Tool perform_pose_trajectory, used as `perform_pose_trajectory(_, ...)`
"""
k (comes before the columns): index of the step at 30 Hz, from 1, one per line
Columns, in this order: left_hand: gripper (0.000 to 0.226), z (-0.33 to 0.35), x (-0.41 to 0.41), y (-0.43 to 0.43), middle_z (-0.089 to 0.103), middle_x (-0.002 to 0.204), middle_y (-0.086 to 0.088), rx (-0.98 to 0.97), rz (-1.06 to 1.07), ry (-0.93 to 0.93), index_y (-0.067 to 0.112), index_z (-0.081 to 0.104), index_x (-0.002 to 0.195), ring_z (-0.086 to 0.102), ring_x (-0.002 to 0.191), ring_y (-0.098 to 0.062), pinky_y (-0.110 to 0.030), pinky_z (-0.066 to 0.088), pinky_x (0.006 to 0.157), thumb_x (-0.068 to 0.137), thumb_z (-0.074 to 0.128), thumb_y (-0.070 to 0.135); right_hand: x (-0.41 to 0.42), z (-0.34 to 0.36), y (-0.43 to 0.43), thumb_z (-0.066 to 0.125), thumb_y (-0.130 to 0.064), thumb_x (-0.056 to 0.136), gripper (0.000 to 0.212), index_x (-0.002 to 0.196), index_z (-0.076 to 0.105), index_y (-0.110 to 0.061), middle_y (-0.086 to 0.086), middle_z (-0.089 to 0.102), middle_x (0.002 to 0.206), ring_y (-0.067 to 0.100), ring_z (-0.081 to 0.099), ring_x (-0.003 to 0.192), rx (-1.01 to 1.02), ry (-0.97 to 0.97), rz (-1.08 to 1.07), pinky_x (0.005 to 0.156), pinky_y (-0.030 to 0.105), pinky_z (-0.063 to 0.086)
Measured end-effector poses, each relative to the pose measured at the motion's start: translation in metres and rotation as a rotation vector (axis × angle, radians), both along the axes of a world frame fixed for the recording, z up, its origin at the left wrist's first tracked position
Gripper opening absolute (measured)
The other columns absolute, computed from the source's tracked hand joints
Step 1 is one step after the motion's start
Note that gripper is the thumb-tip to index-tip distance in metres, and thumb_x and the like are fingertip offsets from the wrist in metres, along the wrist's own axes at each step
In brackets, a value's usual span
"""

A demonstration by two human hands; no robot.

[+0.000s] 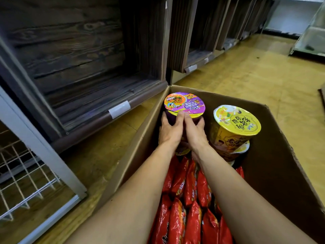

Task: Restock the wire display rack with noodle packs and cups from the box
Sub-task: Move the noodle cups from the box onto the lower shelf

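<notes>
An open cardboard box [274,155] stands on the floor in front of me. At its far left corner a purple noodle cup [184,104] is gripped from both sides: my left hand [170,129] wraps its left side, my right hand [195,132] its right, thumbs meeting at the front under the lid. A yellow noodle cup [235,124] stands to the right on top of another cup. Red noodle packs [186,208] fill the near part of the box, standing on edge. The white wire display rack [22,182] is at the lower left.
Dark wooden shelf bins [84,67] with white label holders line the left and run into the distance. The yellow-brown floor [255,76] spreads out to the right of the box. A glass case [313,37] stands far right.
</notes>
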State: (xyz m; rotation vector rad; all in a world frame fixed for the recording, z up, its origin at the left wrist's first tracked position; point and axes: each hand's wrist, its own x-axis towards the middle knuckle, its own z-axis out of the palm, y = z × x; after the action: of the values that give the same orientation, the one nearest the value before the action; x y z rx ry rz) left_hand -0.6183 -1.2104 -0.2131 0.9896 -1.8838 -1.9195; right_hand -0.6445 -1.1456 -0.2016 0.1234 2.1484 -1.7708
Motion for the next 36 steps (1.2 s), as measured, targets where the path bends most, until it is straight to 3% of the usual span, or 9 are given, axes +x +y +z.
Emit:
perform_pose_trajectory(5, 0.079, 0.003, 0.002, 0.005, 0.045, 0.154, -0.003, 0.035, -0.003, 0.010, 0.043, 0.016, 0.158, 0.049, 0.136, -0.028, -0.047, 0.040, 0.114, 0.092, 0.054, 0.064, 0.001, -0.001, 0.006, 0.058, -0.073, 0.062, 0.110, 0.157, 0.012, -0.043, 0.006, 0.050, 0.147, 0.031, 0.055, 0.127, -0.049, -0.004, 0.035, 0.106, 0.053, 0.047)
perform_pose_trajectory(9, 0.080, 0.009, 0.010, 0.017, 0.041, 0.157, -0.002, -0.002, 0.000, 0.018, 0.043, 0.015, 0.158, 0.045, 0.139, -0.027, -0.048, 0.037, 0.116, 0.091, 0.052, 0.064, 0.002, 0.002, 0.014, 0.063, -0.063, 0.074, 0.101, 0.158, 0.011, -0.040, 0.008, 0.053, 0.144, 0.031, 0.057, 0.124, -0.031, -0.016, 0.038, 0.106, 0.051, 0.047)
perform_pose_trajectory(13, 0.094, 0.022, 0.016, 0.032, 0.039, 0.158, -0.004, -0.026, 0.017, 0.022, 0.046, 0.011, 0.157, 0.044, 0.140, -0.027, -0.047, 0.036, 0.117, 0.073, 0.043, 0.075, 0.005, 0.010, 0.027, 0.052, -0.059, 0.094, 0.086, 0.161, 0.008, -0.028, 0.013, 0.049, 0.150, 0.033, 0.047, 0.136, 0.046, 0.032, 0.061, 0.111, 0.039, 0.038)
perform_pose_trajectory(17, 0.075, 0.035, 0.022, 0.040, 0.043, 0.154, -0.009, -0.035, 0.078, 0.061, 0.038, 0.012, 0.159, 0.048, 0.136, -0.029, -0.033, 0.036, 0.108, 0.096, 0.045, 0.063, 0.012, 0.026, 0.032, 0.051, -0.062, 0.094, 0.084, 0.160, 0.010, -0.028, 0.014, 0.048, 0.150, 0.033, 0.048, 0.135, 0.054, 0.104, 0.082, 0.113, 0.042, 0.037)
perform_pose_trajectory(20, 0.069, 0.049, 0.030, 0.044, 0.047, 0.151, -0.008, -0.040, 0.140, 0.117, 0.036, 0.017, 0.159, 0.049, 0.133, -0.027, -0.024, 0.032, 0.097, 0.100, 0.047, 0.055, 0.019, 0.040, 0.032, 0.051, -0.063, 0.094, 0.083, 0.159, 0.011, -0.030, 0.014, 0.047, 0.150, 0.034, 0.049, 0.133, 0.017, 0.147, 0.091, 0.109, 0.041, 0.038)
perform_pose_trajectory(25, 0.068, 0.078, 0.051, 0.042, 0.051, 0.135, 0.000, -0.034, 0.223, 0.196, 0.032, 0.019, 0.157, 0.050, 0.130, -0.025, -0.025, 0.033, 0.094, 0.100, 0.048, 0.055, 0.035, 0.068, 0.024, 0.052, -0.063, 0.093, 0.081, 0.157, 0.014, -0.031, 0.014, 0.045, 0.149, 0.032, 0.047, 0.134, -0.049, 0.243, 0.137, 0.113, 0.046, 0.038)
perform_pose_trajectory(31, 0.074, 0.105, 0.083, 0.029, 0.053, 0.140, 0.000, -0.070, 0.303, 0.304, 0.034, 0.015, 0.157, 0.054, 0.127, -0.025, -0.039, 0.041, 0.111, 0.097, 0.054, 0.055, 0.068, 0.100, 0.014, 0.050, -0.056, 0.098, 0.073, 0.158, 0.012, -0.037, 0.015, 0.034, 0.153, 0.033, 0.041, 0.135, -0.121, 0.304, 0.243, 0.090, 0.027, 0.028)
perform_pose_trajectory(34, 0.068, 0.115, 0.104, 0.021, 0.051, 0.137, 0.000, -0.104, 0.329, 0.322, 0.036, 0.012, 0.158, 0.051, 0.119, -0.020, -0.030, 0.039, 0.101, 0.102, 0.049, 0.049, 0.088, 0.110, 0.005, 0.050, -0.056, 0.098, 0.074, 0.158, 0.011, -0.037, 0.015, 0.033, 0.153, 0.032, 0.040, 0.135, -0.160, 0.305, 0.303, 0.090, 0.028, 0.029)
perform_pose_trajectory(36, 0.068, 0.119, 0.121, 0.015, 0.052, 0.140, -0.002, -0.148, 0.345, 0.308, 0.034, 0.011, 0.158, 0.050, 0.126, -0.023, -0.026, 0.034, 0.098, 0.103, 0.046, 0.049, 0.099, 0.113, -0.003, 0.052, -0.055, 0.098, 0.075, 0.158, 0.013, -0.036, 0.013, 0.035, 0.153, 0.031, 0.038, 0.135, -0.187, 0.316, 0.330, 0.093, 0.030, 0.030)
